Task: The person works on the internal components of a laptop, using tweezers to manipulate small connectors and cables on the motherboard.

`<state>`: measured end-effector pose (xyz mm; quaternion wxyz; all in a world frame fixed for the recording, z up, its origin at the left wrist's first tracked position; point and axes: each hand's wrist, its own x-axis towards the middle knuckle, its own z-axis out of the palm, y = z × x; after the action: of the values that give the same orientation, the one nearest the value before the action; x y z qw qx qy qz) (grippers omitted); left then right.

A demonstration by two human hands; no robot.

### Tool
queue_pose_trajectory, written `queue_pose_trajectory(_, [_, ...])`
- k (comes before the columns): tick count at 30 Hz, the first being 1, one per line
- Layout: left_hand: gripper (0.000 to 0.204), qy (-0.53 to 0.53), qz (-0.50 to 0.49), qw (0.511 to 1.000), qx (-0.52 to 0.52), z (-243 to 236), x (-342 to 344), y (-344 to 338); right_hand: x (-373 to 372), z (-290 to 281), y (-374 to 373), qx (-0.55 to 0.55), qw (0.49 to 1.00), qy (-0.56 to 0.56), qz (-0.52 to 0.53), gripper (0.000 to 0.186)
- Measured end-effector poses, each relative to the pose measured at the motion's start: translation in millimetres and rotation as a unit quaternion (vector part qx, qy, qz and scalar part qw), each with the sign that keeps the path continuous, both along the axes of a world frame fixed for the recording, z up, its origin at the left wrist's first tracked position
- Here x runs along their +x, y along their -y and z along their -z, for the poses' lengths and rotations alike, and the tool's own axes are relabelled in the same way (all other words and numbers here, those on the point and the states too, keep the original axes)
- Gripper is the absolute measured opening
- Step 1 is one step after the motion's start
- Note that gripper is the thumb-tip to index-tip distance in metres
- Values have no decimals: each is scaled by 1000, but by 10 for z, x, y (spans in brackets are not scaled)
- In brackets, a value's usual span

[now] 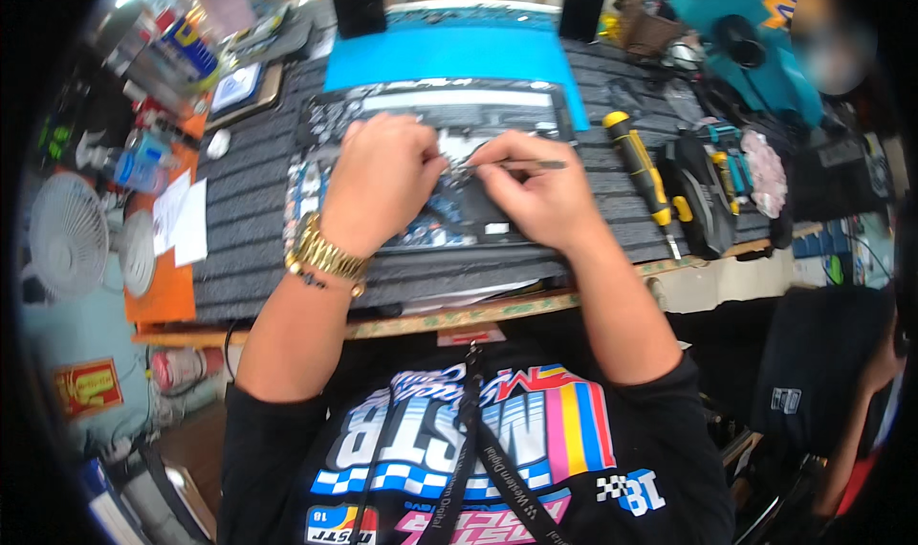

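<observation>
An opened laptop [478,222] lies on the ribbed grey mat in front of me, its circuit boards and inner parts bare. My left hand [381,177] rests over its left half, fingers curled in toward the middle; whatever they pinch, if anything, is hidden. My right hand [537,189] grips a pair of slim metal tweezers [543,164], whose back end sticks out to the right past the knuckles. Both sets of fingertips almost meet over the laptop's centre, where the small parts are blurred. A gold watch [325,251] circles my left wrist.
Right of the laptop lies a yellow-and-black screwdriver [641,167], beside a black tool pouch [703,196]. A bright blue sheet [445,59] spreads behind the laptop. At left are a white fan [72,234], a spray bottle [139,167] and papers [189,222]. Another person's arm [865,392] shows at far right.
</observation>
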<state>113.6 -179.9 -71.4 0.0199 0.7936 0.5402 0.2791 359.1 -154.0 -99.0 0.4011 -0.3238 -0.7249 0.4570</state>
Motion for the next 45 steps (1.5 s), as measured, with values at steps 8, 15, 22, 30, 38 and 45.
queue_pose_trajectory(8, [18,33,-18,999,-36,-59,62,9,38,51,-22,33,996,-74,26,9])
queue_pose_trajectory(15, [6,-17,38,999,12,-127,107,150,81,-58,42,94,971,-138,171,11])
queue_pose_trajectory(22, [10,-36,49,998,22,-195,159,254,368,-107,221,174,948,-128,235,16])
queue_pose_trajectory(30, [13,-50,56,997,9,-160,132,270,942,-20,513,313,894,-22,321,22])
queue_pose_trajectory(38, [14,-50,53,997,2,-165,131,294,1130,73,614,321,889,62,320,24])
queue_pose_trajectory(45, [15,-54,47,997,6,-157,131,302,1131,80,607,301,893,76,325,23])
